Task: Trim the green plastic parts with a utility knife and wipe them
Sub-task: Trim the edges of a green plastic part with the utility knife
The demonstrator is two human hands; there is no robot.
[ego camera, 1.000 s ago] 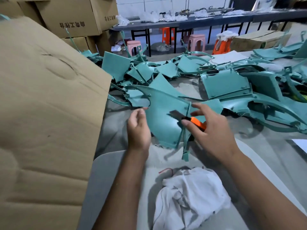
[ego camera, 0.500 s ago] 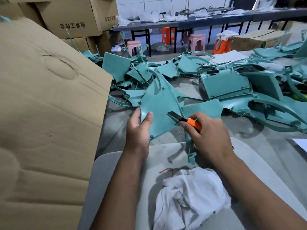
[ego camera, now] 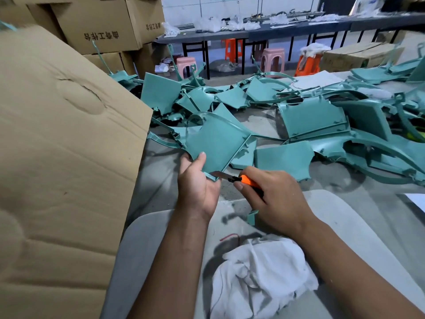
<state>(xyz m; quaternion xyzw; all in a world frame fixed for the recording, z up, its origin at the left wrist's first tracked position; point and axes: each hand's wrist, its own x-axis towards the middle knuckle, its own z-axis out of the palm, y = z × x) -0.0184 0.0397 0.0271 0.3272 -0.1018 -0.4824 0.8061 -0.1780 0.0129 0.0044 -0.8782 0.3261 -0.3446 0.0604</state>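
My left hand (ego camera: 197,187) grips the near corner of a flat green plastic part (ego camera: 216,141), thumb on its face, and holds it tilted up above the grey table (ego camera: 158,180). My right hand (ego camera: 276,199) holds an orange utility knife (ego camera: 247,180); its bare blade touches the part's lower corner beside my left palm. A crumpled white rag (ego camera: 262,277) lies on a grey board (ego camera: 142,249) in front of me, between my forearms. A small green offcut (ego camera: 251,216) shows under my right hand.
A heap of green plastic parts (ego camera: 322,120) covers the table's middle and right. A large cardboard sheet (ego camera: 57,157) leans at my left, with cardboard boxes (ego camera: 101,26) behind it. Stools and a long dark bench stand at the back. A white paper corner (ego camera: 416,199) lies at right.
My left hand has turned the green part and shifted its grip to the near corner. The knife blade has moved left and down onto that corner.
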